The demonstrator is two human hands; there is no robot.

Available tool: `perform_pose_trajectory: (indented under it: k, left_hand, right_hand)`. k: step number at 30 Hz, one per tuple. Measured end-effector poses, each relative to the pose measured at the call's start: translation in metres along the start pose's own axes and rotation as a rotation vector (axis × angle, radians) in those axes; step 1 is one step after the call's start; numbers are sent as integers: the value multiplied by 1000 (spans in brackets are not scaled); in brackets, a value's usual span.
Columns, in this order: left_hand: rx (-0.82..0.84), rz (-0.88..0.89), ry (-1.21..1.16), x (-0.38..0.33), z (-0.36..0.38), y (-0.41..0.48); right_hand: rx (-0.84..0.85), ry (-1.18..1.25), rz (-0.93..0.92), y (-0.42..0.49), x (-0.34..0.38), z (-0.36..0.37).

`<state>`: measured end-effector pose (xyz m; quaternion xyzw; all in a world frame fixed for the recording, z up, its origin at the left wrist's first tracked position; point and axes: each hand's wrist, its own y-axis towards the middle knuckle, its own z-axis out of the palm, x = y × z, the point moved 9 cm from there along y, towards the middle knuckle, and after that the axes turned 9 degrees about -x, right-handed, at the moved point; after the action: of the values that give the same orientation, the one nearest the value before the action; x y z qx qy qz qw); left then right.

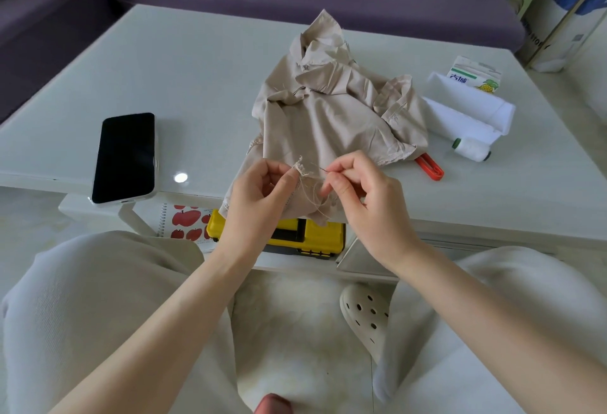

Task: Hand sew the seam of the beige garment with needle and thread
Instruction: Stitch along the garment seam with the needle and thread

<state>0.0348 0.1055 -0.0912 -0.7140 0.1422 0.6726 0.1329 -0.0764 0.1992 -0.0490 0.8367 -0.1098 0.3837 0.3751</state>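
Left hand [259, 190] pinches the beige garment [328, 111]; right hand [364, 190] pinches a barely visible needle [323, 169].

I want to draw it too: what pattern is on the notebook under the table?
The notebook shows red apples on white; the head view shows it best.

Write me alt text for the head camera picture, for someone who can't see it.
A person's left hand pinches the frayed edge of a beige garment while the right hand pinches a needle beside it. The garment lies crumpled on a white table, a phone to its left and a thread spool to its right.
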Motion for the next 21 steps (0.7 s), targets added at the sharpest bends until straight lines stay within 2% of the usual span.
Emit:
perform_pose_trajectory:
  k: [10, 21]
  left_hand:
    - [-36, -8, 4, 3, 0, 2]
    - [-35, -37, 16, 8, 5, 3]
  right_hand:
    - [-21, 76, 26, 1, -10, 0]
    - [-5, 39, 58, -4, -22, 9]
